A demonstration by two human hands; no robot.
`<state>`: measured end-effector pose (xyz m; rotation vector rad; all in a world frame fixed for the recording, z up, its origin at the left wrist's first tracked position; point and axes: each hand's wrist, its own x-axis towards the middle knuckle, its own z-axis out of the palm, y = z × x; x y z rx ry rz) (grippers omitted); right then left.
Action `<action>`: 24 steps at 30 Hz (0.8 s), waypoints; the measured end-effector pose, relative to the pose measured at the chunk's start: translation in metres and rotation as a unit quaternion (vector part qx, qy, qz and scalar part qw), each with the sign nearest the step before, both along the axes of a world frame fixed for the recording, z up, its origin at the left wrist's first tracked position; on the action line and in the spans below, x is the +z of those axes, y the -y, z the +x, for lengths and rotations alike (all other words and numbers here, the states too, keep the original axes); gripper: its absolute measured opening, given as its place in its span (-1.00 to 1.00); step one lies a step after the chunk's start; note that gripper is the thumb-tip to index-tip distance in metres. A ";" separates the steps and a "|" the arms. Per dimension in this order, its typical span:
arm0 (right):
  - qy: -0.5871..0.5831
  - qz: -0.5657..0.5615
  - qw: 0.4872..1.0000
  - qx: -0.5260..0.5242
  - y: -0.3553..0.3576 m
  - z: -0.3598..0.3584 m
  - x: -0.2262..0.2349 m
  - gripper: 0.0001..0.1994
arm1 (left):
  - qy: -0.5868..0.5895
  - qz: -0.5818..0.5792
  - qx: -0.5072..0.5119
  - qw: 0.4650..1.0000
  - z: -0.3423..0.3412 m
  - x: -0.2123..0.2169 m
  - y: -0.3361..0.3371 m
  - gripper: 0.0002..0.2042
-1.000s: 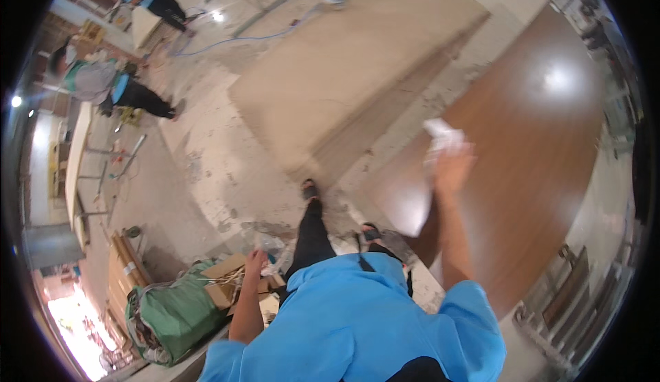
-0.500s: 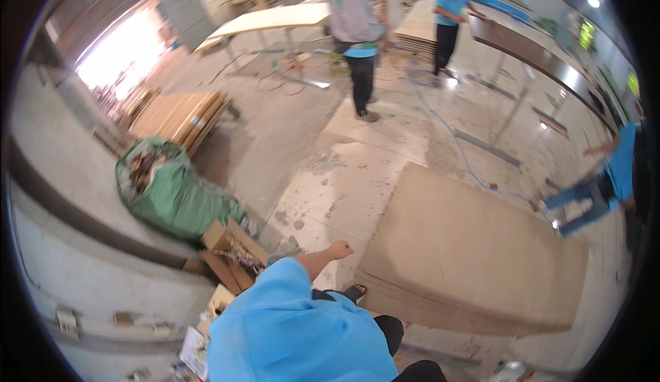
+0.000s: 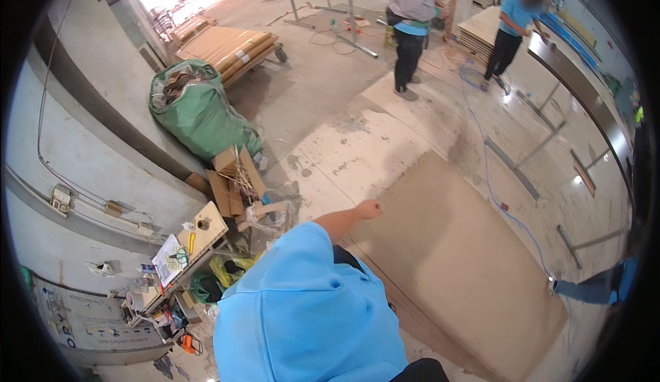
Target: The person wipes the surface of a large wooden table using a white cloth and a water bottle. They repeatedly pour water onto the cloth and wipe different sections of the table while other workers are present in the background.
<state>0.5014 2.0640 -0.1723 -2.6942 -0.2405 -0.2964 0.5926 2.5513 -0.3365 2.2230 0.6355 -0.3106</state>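
Note:
My left hand (image 3: 369,209), small in the picture, reaches out from a light blue sleeve (image 3: 292,251). Its fingers are curled closed, and nothing shows in them. Below it lies a large flat brown board (image 3: 467,244), apparently the top of a low stack, with its near-left edge by my body. In this view the hand overlaps the board's left corner; I cannot tell whether they touch. My right hand is out of sight.
On the left stand a cluttered workbench (image 3: 206,227), an open cardboard box (image 3: 223,196) of scraps and a stuffed green sack (image 3: 199,117). Wrapped panels (image 3: 230,49) rest on a cart. Two people (image 3: 409,31) (image 3: 512,28) stand farther off. A blue hose (image 3: 491,183) crosses the floor.
My view has swung left and down, bringing the workbench into sight and shifting people and tables rightward. My left hand stays extended and closed beside the board.

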 end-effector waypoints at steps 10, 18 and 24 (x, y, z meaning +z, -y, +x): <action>-0.002 -0.027 0.991 -0.133 0.257 0.003 -0.016 -0.45 | -0.008 0.004 -0.027 1.000 -0.017 0.027 0.143 -0.57; -0.057 -0.101 0.846 -0.521 0.539 -0.175 -0.024 -0.40 | -0.150 -0.022 -0.078 0.985 0.002 -0.016 0.248 -0.58; -0.223 -0.212 0.490 -0.815 0.650 -0.365 -0.081 -0.37 | -0.266 -0.098 -0.152 0.947 0.104 -0.031 0.405 -0.57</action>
